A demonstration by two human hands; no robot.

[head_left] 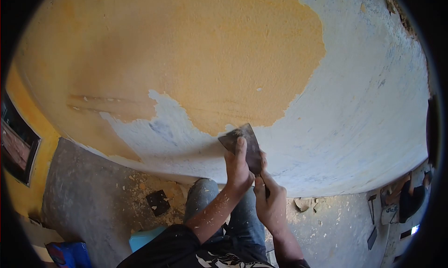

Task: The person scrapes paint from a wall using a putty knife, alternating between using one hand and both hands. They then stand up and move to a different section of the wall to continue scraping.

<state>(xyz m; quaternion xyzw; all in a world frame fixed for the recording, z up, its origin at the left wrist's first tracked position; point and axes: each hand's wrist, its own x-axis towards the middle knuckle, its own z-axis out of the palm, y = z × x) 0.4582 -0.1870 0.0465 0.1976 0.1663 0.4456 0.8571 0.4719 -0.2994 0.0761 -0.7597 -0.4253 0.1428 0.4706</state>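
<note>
A wide, dark scraper [252, 152] is held in both hands, its blade edge up against the wall at the lower border of the yellow paint [247, 72]. My left hand [239, 170] grips the blade from the side, thumb laid flat on its face. Lower and to the right, my right hand [270, 202] is closed around the handle, which mostly hides inside the fingers. Bare whitish plaster [345, 109] spreads to the right of and below the yellow paint. Paint flecks cling to my left forearm.
Paint chips [140, 188] litter the grey floor around my knees, with a dark square piece [157, 203] among them. A turquoise object [144, 239] and a blue bag-like item [70, 254] are at lower left. Another person [413, 198] is at far right, near a long-handled dustpan [372, 237].
</note>
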